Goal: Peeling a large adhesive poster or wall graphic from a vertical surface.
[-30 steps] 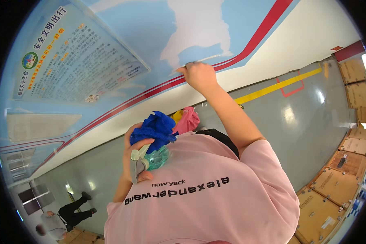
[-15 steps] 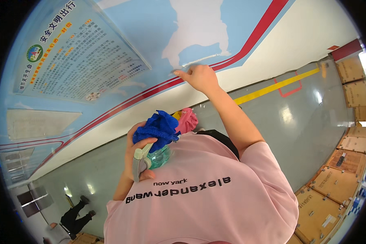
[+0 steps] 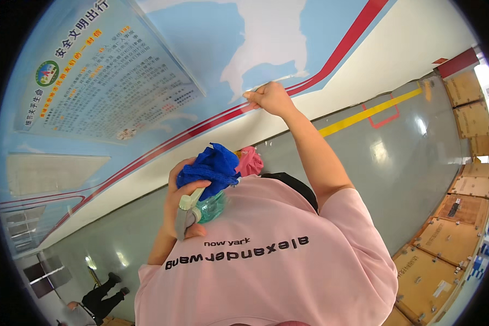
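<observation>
A green spray bottle (image 3: 211, 208) and blue cloth (image 3: 209, 169) fill your curled left grip (image 3: 173, 203); your right grip (image 3: 271, 99) is pressed together at the wall (image 3: 201, 32).

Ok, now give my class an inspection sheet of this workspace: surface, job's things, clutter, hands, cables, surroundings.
Surface: blue and white wall with red stripes and a poster.
Job's things: blue cloth and teal spray bottle, held together.
Clutter: pink bundle right of the cloth in view; support unclear.
Hands: left hand holds cloth and bottle; right hand is at the wall, grip unclear.
Cables: nothing seen.
Surroundings: grey floor, yellow line, wooden crates, another person.
</observation>
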Demonstrator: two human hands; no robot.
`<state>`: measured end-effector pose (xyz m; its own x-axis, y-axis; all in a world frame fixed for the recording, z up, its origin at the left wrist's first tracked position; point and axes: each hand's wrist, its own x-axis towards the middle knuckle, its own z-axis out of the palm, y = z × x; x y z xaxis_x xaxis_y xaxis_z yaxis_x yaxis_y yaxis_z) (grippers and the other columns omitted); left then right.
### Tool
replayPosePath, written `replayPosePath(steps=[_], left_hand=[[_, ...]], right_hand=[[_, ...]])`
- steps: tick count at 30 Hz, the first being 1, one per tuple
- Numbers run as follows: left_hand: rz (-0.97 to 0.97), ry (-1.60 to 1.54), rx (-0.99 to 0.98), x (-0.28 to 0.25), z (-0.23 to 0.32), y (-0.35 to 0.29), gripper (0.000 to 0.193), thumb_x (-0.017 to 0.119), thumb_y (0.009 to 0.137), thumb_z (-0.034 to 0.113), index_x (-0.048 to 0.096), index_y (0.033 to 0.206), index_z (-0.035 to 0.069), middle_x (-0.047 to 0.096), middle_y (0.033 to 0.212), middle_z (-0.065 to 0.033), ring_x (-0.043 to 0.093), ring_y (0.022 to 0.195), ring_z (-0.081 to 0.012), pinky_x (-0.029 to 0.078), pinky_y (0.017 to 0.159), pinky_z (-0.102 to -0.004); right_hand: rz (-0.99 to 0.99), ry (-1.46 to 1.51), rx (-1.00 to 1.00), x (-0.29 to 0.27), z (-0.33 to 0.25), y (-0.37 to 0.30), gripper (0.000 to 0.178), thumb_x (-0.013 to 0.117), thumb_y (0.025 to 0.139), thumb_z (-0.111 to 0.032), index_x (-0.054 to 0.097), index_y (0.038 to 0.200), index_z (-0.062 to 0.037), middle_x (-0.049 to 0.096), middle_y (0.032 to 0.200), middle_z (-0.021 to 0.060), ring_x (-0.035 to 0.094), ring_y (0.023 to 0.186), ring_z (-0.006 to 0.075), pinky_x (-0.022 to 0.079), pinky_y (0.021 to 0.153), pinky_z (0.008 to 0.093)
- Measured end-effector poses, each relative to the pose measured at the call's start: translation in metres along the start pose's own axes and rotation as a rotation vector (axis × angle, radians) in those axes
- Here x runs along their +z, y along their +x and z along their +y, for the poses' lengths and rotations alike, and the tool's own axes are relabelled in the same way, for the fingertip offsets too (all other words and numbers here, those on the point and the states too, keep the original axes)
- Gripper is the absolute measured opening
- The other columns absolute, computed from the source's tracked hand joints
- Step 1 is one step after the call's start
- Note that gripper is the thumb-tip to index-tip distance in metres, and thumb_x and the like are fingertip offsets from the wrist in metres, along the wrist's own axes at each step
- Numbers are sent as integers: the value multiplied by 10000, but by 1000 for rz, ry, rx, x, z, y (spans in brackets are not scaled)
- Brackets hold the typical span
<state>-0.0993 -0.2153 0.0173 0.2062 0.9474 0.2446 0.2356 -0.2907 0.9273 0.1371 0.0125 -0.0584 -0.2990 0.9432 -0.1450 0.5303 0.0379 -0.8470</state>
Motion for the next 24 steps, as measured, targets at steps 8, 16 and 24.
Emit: replayPosePath(steps=[8,16,24], left_hand=[[-7,-42,38,-1,-3,2,809,692,569,672,616,1049,25,313,1304,-222,380,1202,-357,276,998,-413],[-21,-2,66,-3,3,10,802,678,570,686,617,1056,51,325,1297,-217,379,1204,-357,280,996,-418],[-61,-14,27,-6,-1,7,812,686,539,699,635,1031,55,335,1290,-213,377,1210,-362,281,1001,-421]], right_hand=[[-46,228,152,-10,-18,-9,461,703,715,-429,657,627,21,627,586,108,620,546,165,509,548,278],[-23,266,88,-8,-5,-5,405,723,723,-350,643,616,33,625,587,107,602,526,142,499,527,250],[-54,256,147,-1,-17,-13,447,716,717,-405,647,635,28,627,598,97,598,523,128,492,512,237]])
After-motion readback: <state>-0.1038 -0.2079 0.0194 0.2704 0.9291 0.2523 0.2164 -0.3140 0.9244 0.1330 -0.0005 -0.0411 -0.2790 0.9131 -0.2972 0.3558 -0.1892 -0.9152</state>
